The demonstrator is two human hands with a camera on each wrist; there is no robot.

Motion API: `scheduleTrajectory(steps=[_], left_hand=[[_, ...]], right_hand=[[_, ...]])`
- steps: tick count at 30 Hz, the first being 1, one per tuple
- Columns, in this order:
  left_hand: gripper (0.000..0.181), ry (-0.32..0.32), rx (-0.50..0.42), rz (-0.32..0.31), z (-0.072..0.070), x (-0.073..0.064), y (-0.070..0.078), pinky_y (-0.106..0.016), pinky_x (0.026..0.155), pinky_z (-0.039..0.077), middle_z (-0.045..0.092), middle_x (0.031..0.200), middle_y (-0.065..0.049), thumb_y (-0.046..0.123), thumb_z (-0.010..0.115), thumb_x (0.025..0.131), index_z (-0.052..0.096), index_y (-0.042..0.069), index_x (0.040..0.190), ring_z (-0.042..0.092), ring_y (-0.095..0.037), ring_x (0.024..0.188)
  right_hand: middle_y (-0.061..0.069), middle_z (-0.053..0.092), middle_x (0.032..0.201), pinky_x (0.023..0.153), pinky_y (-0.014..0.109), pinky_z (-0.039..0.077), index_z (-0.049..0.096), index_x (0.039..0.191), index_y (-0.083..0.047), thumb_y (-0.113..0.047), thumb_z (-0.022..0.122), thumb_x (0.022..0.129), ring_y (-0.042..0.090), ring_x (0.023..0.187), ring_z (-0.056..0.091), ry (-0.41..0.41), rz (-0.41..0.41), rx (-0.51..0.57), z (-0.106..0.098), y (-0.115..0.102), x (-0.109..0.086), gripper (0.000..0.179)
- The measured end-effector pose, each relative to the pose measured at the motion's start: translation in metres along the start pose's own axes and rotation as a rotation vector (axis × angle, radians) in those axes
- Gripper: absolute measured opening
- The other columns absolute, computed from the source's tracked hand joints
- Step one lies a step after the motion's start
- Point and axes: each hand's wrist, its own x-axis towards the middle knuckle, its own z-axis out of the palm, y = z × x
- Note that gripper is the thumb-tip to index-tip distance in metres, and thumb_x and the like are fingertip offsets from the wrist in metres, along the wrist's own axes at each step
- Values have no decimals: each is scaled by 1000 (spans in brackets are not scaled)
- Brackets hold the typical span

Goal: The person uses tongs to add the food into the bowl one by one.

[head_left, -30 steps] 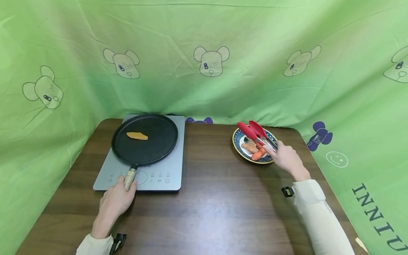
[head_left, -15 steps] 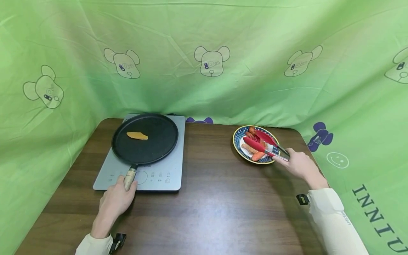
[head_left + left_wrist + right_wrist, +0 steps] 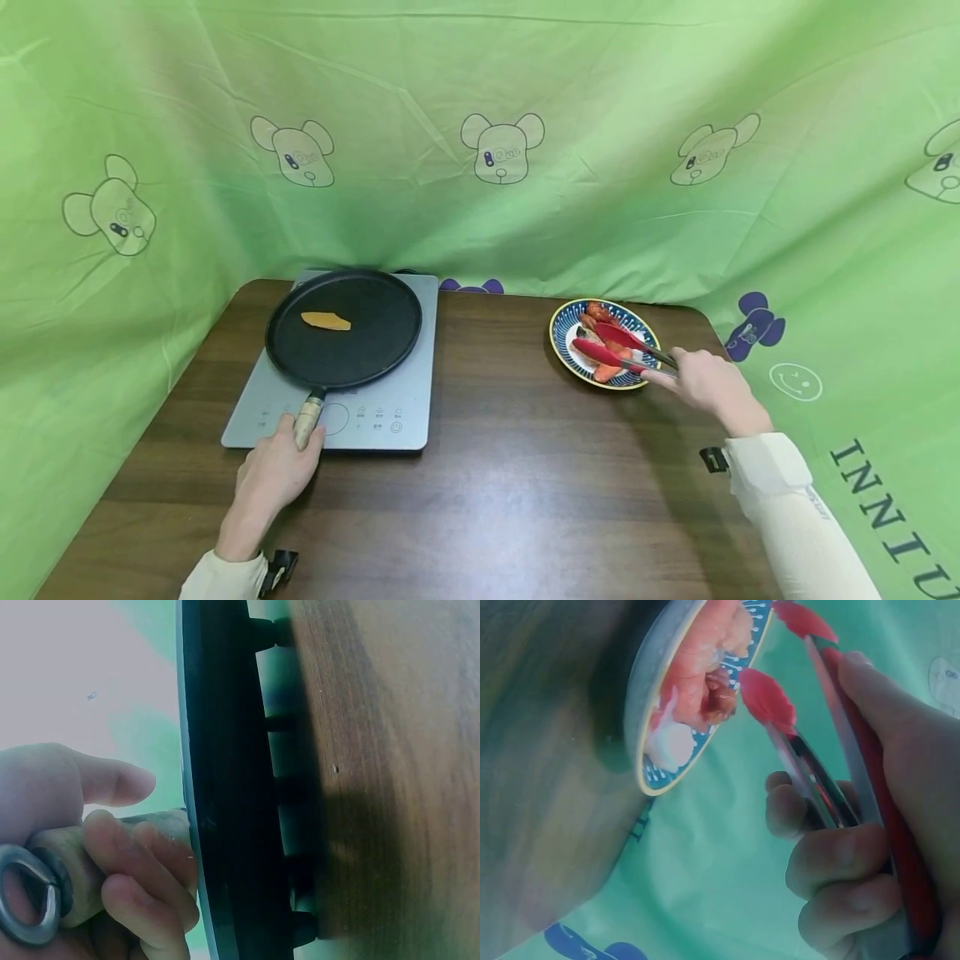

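My left hand point(image 3: 276, 468) grips the pale handle point(image 3: 307, 421) of a flat black frying pan point(image 3: 367, 350). In the left wrist view the fingers point(image 3: 142, 900) curl round that handle, which ends in a metal ring point(image 3: 51, 911). An orange-brown flat piece of food point(image 3: 326, 321) lies in the pan. At the right, my right hand point(image 3: 705, 382) holds red-tipped tongs point(image 3: 611, 354) over a blue-patterned plate point(image 3: 561, 312). The tong tips stand apart above the food. On the plate are a sausage-like orange-red piece point(image 3: 605, 372) and other reddish food point(image 3: 598, 312).
The pan sits on a grey induction cooktop point(image 3: 258, 417) with touch controls, at the table's left. A brown wooden table point(image 3: 495, 467) spans the view. Green printed cloth point(image 3: 570, 233) hangs behind and on both sides.
The right hand with the tongs has drawn back to the right and slightly down, and the tong tips now lie lower over the plate. The left hand and pan have stayed in place.
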Motion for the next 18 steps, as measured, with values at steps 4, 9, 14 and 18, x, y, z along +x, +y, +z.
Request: scheduleTrajectory(steps=[4, 9, 14, 18], left_hand=[[66, 4, 4, 0, 0, 0, 0, -36, 44, 33, 45, 69, -13, 52, 37, 96, 35, -8, 123, 44, -24, 53], [66, 3, 12, -8, 1, -1, 0, -36, 45, 33, 44, 69, -13, 52, 38, 96, 35, -8, 124, 45, -24, 53], [65, 8, 11, 2, 1, -1, 0, -36, 45, 33, 45, 69, -13, 52, 38, 96, 35, -8, 123, 44, -24, 53], [63, 15, 13, 6, 1, -2, 0, -36, 45, 33, 45, 69, -13, 51, 38, 96, 37, -7, 120, 44, -25, 53]], right_hand=[[18, 60, 71, 56, 54, 45, 61, 93, 1, -56, 61, 84, 40, 63, 59, -14, -15, -28, -2, -2, 4, 58], [25, 62, 80, 56, 55, 45, 63, 101, 2, -58, 61, 83, 44, 66, 59, -54, -23, -67, -5, -4, 9, 63], [22, 61, 78, 55, 55, 45, 63, 92, -1, -58, 61, 83, 43, 65, 58, -87, -19, -85, -11, -8, 12, 58], [14, 59, 71, 55, 53, 44, 60, 77, -7, -54, 63, 83, 37, 61, 57, -96, -26, -87, -15, -14, 16, 48]])
